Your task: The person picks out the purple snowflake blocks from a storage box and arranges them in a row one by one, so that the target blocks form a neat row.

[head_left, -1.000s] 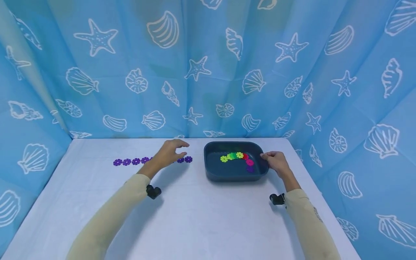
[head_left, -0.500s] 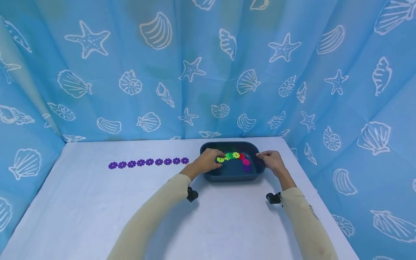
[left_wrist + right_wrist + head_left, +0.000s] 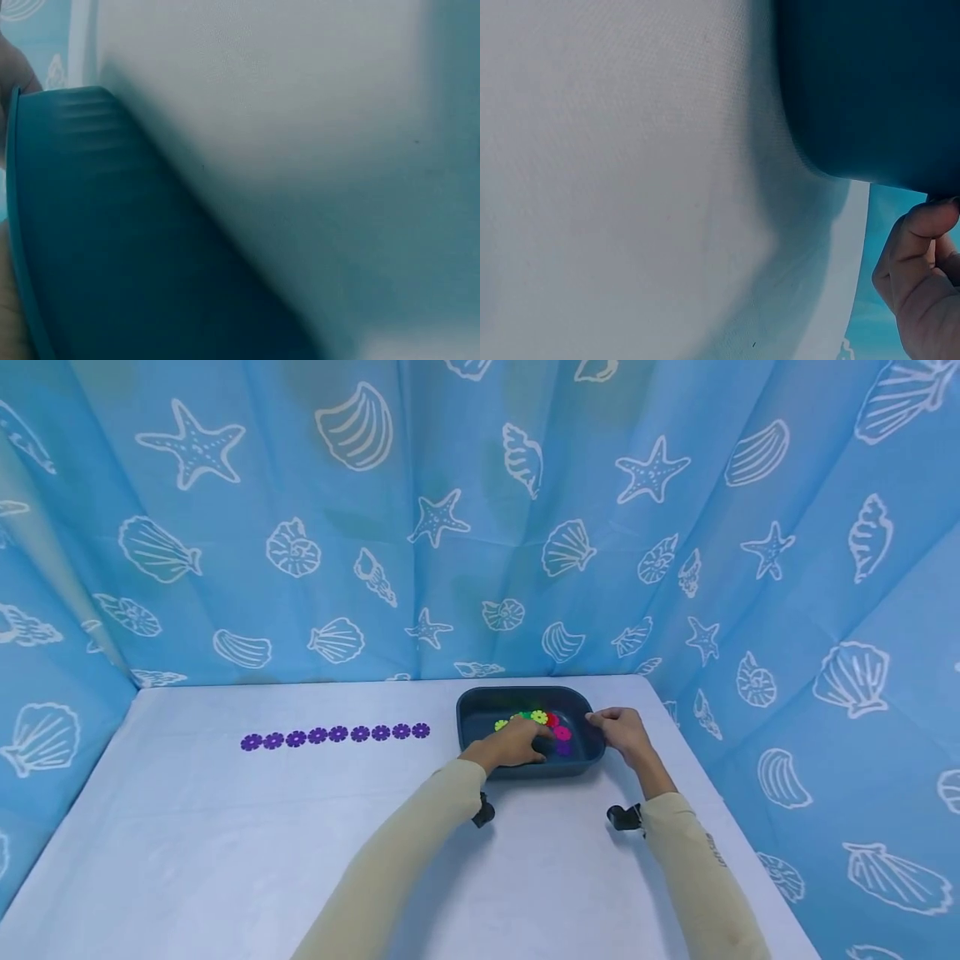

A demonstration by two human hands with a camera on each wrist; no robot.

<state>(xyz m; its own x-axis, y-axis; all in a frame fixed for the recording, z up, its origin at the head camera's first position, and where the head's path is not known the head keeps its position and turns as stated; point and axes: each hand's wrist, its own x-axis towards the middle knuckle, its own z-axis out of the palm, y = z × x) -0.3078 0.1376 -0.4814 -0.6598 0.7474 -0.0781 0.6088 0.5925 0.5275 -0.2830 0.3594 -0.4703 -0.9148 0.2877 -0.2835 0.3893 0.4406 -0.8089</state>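
A dark blue-grey plastic tub (image 3: 480, 764) stands at the back of the table, right of centre. Inside it lie several notched flower-shaped discs: a yellow disc (image 3: 539, 717), a pink disc (image 3: 562, 733) and a purple disc (image 3: 563, 748) among them. My left hand (image 3: 512, 743) reaches over the tub's near side, thumb and fingers apart, fingertips close to the pink and purple discs. My right hand (image 3: 628, 737) pinches the tub's right rim between thumb and fingers. In the right wrist view, that right hand (image 3: 922, 277) shows at the tub wall (image 3: 870, 90).
A row of several purple discs (image 3: 338, 733) runs across the white table (image 3: 225, 827) left of the tub. A blue curtain (image 3: 420, 568) with white shells and starfish surrounds the table at the back and sides. Black wrist cameras sit on both sleeves.
My left hand has moved right, from above the purple row into the tub, passing the yellow end discs toward the pink and purple ones. The right hand stays on the rim.
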